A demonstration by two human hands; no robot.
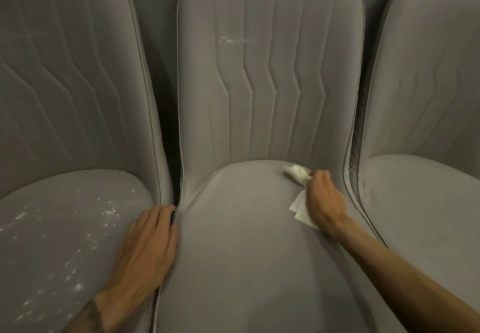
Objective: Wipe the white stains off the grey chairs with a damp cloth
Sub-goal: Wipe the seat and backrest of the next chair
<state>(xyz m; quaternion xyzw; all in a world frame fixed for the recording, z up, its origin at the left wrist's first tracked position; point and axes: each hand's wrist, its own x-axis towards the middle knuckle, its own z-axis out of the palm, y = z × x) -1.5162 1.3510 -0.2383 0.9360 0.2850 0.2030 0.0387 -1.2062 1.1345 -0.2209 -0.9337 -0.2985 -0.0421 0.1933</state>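
Observation:
Three grey padded chairs stand side by side. My right hand (323, 201) is shut on a white cloth (298, 172), pressing it onto the back right of the middle chair's seat (246, 241), near the crease with the backrest. A loose corner of the cloth hangs below the hand. My left hand (145, 249) rests flat, fingers spread, on the right edge of the left chair's seat (65, 228), at the gap between the chairs. White speckled stains (78, 262) cover that left seat. A small white smear (232, 40) marks the middle chair's backrest.
The right chair (428, 202) shows no clear stains. Narrow dark gaps separate the chairs. The backrests rise steeply behind the seats.

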